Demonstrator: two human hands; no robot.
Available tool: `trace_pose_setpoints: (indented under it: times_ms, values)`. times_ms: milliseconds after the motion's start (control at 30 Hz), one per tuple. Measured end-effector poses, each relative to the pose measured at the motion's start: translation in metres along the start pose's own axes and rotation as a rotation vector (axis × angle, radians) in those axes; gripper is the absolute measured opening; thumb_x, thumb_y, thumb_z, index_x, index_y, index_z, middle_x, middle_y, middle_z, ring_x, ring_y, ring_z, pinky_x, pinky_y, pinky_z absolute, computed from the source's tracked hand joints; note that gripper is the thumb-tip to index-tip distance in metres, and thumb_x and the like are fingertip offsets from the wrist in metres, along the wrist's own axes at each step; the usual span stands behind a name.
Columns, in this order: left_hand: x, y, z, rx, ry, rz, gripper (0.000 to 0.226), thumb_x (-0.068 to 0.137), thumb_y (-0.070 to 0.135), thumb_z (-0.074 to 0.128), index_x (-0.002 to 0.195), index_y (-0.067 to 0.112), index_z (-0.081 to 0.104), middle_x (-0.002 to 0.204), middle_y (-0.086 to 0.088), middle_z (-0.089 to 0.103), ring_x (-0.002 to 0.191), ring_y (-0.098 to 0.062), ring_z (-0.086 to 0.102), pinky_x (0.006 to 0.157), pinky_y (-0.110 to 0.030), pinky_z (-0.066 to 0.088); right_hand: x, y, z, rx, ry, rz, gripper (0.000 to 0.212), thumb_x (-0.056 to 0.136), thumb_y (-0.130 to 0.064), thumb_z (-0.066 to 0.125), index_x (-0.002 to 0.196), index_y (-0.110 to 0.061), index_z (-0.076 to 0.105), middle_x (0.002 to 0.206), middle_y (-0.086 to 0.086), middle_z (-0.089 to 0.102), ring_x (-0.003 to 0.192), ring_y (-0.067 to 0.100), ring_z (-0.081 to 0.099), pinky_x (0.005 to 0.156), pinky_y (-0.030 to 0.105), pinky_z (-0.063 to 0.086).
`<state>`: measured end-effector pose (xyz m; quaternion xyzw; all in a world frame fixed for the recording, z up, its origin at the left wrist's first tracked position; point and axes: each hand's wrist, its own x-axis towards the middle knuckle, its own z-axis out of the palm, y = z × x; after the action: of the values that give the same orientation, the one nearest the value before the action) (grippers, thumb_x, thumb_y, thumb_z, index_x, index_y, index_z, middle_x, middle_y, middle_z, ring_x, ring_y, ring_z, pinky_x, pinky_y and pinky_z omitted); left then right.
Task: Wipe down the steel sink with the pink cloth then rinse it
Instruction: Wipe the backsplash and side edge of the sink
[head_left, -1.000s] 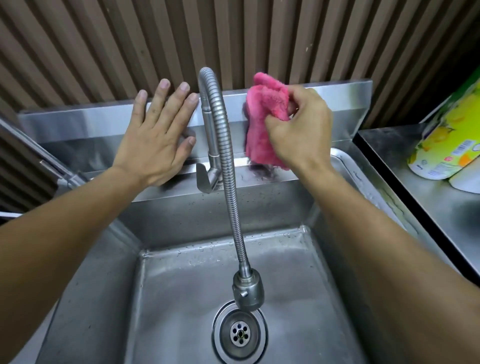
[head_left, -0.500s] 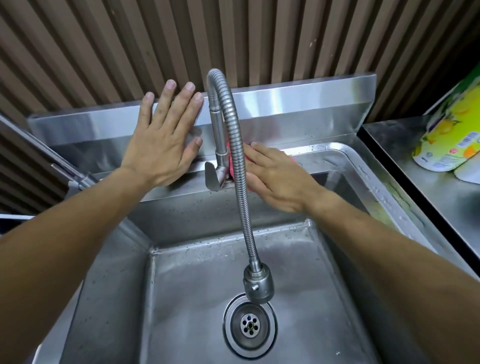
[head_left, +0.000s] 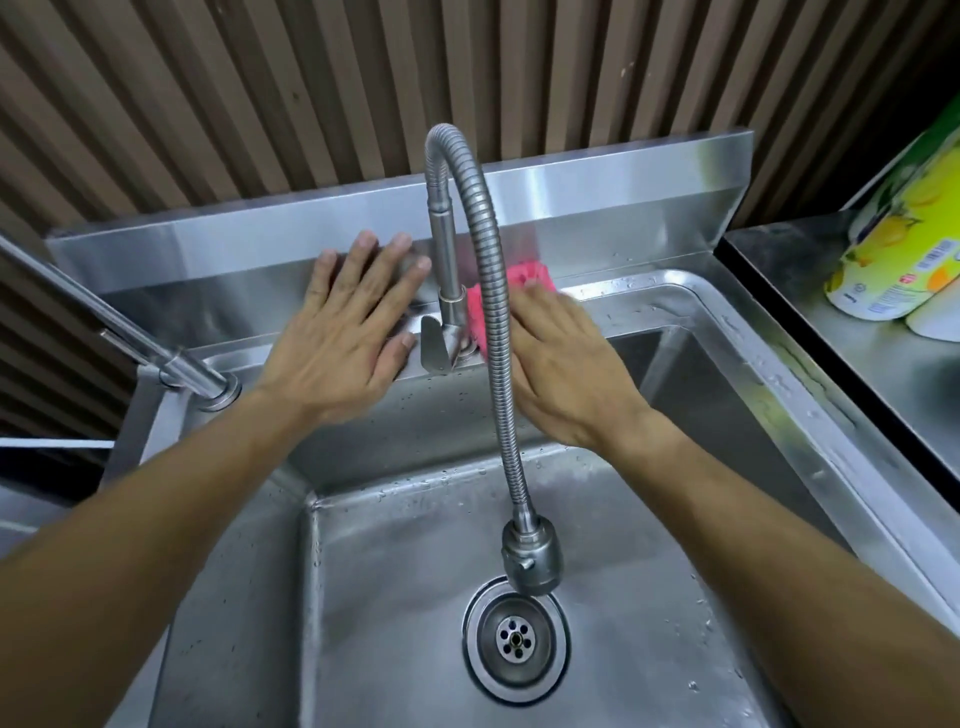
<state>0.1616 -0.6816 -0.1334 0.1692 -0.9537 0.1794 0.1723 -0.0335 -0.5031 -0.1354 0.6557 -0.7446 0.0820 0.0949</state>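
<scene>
left hand (head_left: 345, 332): flat on the sink's back ledge and splashback, fingers straight and spread, just left of the tap base, holding nothing

right hand (head_left: 563, 371): palm down on the pink cloth (head_left: 480, 304), pressing it onto the back ledge right of the tap base; fingers look pretty straight, though the fingertips are blurry so I can't swear to it

pink cloth: mostly hidden under the right hand, only a bunched bit pokes out beside the tap's upright pipe, behind the hose

steel sink (head_left: 769, 374): water droplets on the rim and on the basin floor

gooseneck tap (head_left: 493, 291): ribbed hose arcs up and over, spray head hangs right above the drain (head_left: 515, 638)

second tap (head_left: 119, 322): slants in from the left edge

counter (head_left: 883, 374): on the right, with yellow-green paper towel packs (head_left: 904, 244) standing on it
</scene>
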Motion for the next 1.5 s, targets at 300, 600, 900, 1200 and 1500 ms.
trace_pose_setpoints:
  times_ms: [300, 600, 900, 1200, 1500]
  values:
    - [0.002, 0.001, -0.001, -0.013, -0.039, -0.058, 0.074, 0.100, 0.048, 0.025, 0.166, 0.020, 0.005, 0.172, -0.015, -0.007, 0.157, -0.034, -0.012, 0.128, -0.049, -0.009, 0.001, 0.014, 0.006, 0.011, -0.010, -0.033, 0.058, 0.109, -0.038, 0.021, 0.163, -0.018, 0.025, 0.167, 0.004, 0.033, 0.157, 0.027, 0.025, 0.129, 0.046, 0.017]
    - [0.002, 0.003, -0.002, -0.003, -0.036, -0.071, 0.075, 0.100, 0.046, 0.025, 0.166, 0.017, 0.006, 0.172, -0.018, -0.005, 0.157, -0.037, -0.011, 0.128, -0.053, -0.005, 0.016, -0.029, 0.012, 0.206, -0.005, 0.262, 0.058, 0.109, -0.033, 0.019, 0.163, -0.014, 0.019, 0.171, 0.007, 0.018, 0.159, 0.031, 0.013, 0.131, 0.047, 0.007]
    - [-0.001, 0.002, -0.003, -0.010, -0.057, -0.073, 0.075, 0.100, 0.049, 0.023, 0.166, 0.022, 0.001, 0.172, -0.012, -0.013, 0.159, -0.037, -0.009, 0.128, -0.055, -0.002, -0.001, 0.019, 0.002, 0.096, -0.011, 0.155, 0.055, 0.111, -0.041, 0.021, 0.163, -0.025, 0.024, 0.170, -0.002, 0.025, 0.159, 0.024, 0.016, 0.129, 0.040, 0.008]
    - [-0.004, 0.004, -0.001, -0.020, -0.022, -0.076, 0.074, 0.101, 0.046, 0.026, 0.166, 0.020, 0.003, 0.172, -0.011, -0.010, 0.159, -0.037, -0.005, 0.129, -0.055, 0.000, 0.017, 0.005, 0.006, 0.143, 0.091, 0.840, 0.060, 0.109, -0.034, 0.020, 0.164, -0.011, 0.016, 0.172, 0.007, 0.013, 0.159, 0.033, 0.004, 0.130, 0.046, -0.001]
    - [0.052, -0.018, -0.052, 0.149, 0.049, 0.184, 0.066, 0.103, 0.036, 0.033, 0.163, 0.010, 0.023, 0.172, -0.010, 0.015, 0.160, -0.031, 0.009, 0.128, -0.046, 0.009, -0.009, 0.053, 0.004, 0.078, 0.043, 0.724, 0.062, 0.110, -0.038, 0.021, 0.164, -0.008, 0.013, 0.172, 0.012, 0.010, 0.160, 0.033, 0.002, 0.130, 0.046, -0.003]
